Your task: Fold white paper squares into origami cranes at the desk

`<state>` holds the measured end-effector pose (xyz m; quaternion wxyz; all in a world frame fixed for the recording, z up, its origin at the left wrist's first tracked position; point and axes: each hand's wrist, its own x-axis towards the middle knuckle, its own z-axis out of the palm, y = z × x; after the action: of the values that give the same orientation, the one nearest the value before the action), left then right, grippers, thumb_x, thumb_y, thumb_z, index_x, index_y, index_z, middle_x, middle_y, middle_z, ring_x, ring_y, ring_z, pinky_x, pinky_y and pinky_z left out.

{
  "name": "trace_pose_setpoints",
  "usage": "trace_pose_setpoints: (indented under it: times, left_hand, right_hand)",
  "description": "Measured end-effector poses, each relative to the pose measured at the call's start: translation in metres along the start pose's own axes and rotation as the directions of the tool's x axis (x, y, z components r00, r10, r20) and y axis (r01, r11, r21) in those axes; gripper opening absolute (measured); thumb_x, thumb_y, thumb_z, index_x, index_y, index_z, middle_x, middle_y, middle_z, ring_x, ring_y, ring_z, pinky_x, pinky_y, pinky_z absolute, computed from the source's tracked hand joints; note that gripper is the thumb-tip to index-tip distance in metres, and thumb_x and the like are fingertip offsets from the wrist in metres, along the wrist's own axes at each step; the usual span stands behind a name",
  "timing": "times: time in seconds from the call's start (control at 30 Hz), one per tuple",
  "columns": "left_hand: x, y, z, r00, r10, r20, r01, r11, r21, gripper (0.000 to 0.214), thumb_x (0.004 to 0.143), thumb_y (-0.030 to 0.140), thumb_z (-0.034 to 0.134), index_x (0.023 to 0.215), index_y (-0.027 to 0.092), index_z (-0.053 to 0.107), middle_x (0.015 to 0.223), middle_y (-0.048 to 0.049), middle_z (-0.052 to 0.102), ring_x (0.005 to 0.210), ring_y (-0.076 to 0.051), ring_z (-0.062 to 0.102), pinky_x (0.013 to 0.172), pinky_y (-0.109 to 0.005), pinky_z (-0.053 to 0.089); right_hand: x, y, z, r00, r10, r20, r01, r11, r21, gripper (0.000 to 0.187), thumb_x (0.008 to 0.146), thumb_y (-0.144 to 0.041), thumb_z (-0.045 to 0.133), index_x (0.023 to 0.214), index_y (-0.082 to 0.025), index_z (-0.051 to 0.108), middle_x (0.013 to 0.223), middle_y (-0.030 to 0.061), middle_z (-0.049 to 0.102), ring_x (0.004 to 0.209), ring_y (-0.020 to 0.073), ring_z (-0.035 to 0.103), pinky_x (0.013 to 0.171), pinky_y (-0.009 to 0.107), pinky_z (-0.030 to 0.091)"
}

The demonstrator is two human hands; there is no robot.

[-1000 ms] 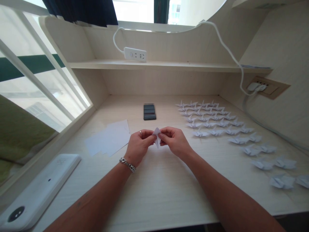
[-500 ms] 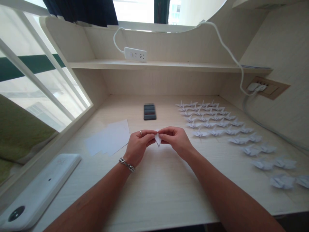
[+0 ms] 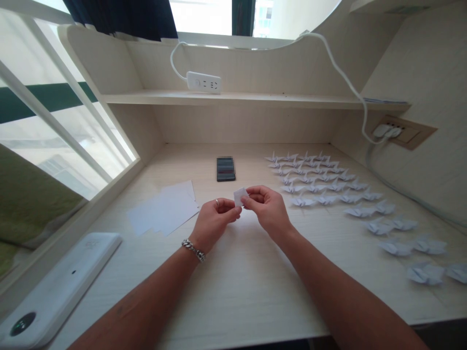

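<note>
A long white device [image 3: 62,287] lay aslant at the left edge of a pale table [image 3: 233,296], off to the side of the handwork. Next to it, white sheets [image 3: 171,204] overlapped in a loose fan, a spread that probably made single pieces easy to lift near the left hand [image 3: 214,218]. On the shelf [image 3: 255,98] behind sat a white power strip [image 3: 203,82], up off the work surface. The left hand, chain bracelet [image 3: 193,250] at its wrist, brought thumb and fingers to the lower edge of a small folded paper [image 3: 240,196]; whether they gripped or merely steadied it could not be told. Farther back rested a dark rectangular object [image 3: 225,169], its face obscured. At centre, the folded paper appeared raised above the table, pinched between the thumb and fingers of the right hand [image 3: 268,208], a light grip suited to so slight a piece. At right, white paper cranes [image 3: 326,200] stood in rows, presumably ordered to protect their thin points. Beyond them, a white cord [image 3: 339,66] ran down to a wall outlet [image 3: 412,133].
</note>
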<state>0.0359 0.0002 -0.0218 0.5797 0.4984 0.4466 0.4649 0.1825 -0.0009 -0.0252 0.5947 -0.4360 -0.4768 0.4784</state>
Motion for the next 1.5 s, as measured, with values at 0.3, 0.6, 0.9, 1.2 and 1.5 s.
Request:
trace_pose_setpoints:
  times: [0.3,0.6,0.9,1.2,1.5]
  left_hand:
    - [0.004,0.003,-0.008,0.974,0.209,-0.087,-0.185,0.956,0.23,0.022,0.071,0.034,0.072,0.077,0.013,0.066,0.069,-0.0037,0.066,0.063,-0.014,0.059,0.061,-0.027,0.047]
    - [0.0,0.004,-0.011,0.943,0.332,-0.026,-0.288,0.85,0.44,0.018,0.077,0.035,0.066,0.077,0.017,0.067,0.074,-0.0045,0.069,0.067,-0.017,0.062,0.062,-0.026,0.047]
    - [-0.002,0.005,-0.009,0.929,0.369,0.039,-0.329,0.77,0.547,0.016,0.08,0.033,0.062,0.079,0.018,0.067,0.079,-0.0052,0.07,0.069,-0.017,0.064,0.065,-0.027,0.048]
    - [-0.003,0.01,-0.011,0.922,0.387,0.02,-0.314,0.716,0.624,0.013,0.079,0.029,0.062,0.074,0.018,0.066,0.071,-0.0026,0.068,0.062,-0.015,0.06,0.06,-0.026,0.045]
    - [0.0,0.008,-0.011,0.946,0.319,0.062,-0.293,0.752,0.591,0.019,0.08,0.033,0.06,0.079,0.016,0.068,0.075,-0.0039,0.07,0.067,-0.016,0.062,0.063,-0.026,0.047]
  right_hand:
    - [0.003,0.001,-0.004,0.999,0.032,0.021,-0.032,0.999,-0.015,0.028,0.061,-0.024,0.078,0.086,-0.016,0.067,0.078,0.005,0.074,0.073,0.0192,0.068,0.07,0.032,0.052]
    - [0.0,0.002,-0.004,0.985,-0.103,0.142,0.142,0.942,-0.305,0.016,0.075,-0.033,0.068,0.076,-0.017,0.07,0.072,0.0037,0.069,0.068,0.0165,0.061,0.065,0.028,0.046]
    - [-0.005,-0.004,-0.001,0.978,-0.123,0.167,0.177,0.916,-0.36,0.013,0.077,-0.03,0.066,0.076,-0.018,0.071,0.074,0.0037,0.07,0.071,0.0173,0.062,0.066,0.028,0.048]
    - [-0.005,-0.005,-0.002,0.978,-0.137,0.159,0.193,0.886,-0.421,0.011,0.078,-0.026,0.063,0.076,-0.017,0.07,0.075,0.0034,0.07,0.071,0.0167,0.063,0.067,0.028,0.047]
    - [-0.006,-0.004,-0.003,0.971,-0.176,0.162,0.236,0.808,-0.54,0.012,0.082,-0.024,0.058,0.075,-0.018,0.065,0.074,0.0013,0.067,0.069,0.0141,0.059,0.065,0.025,0.044]
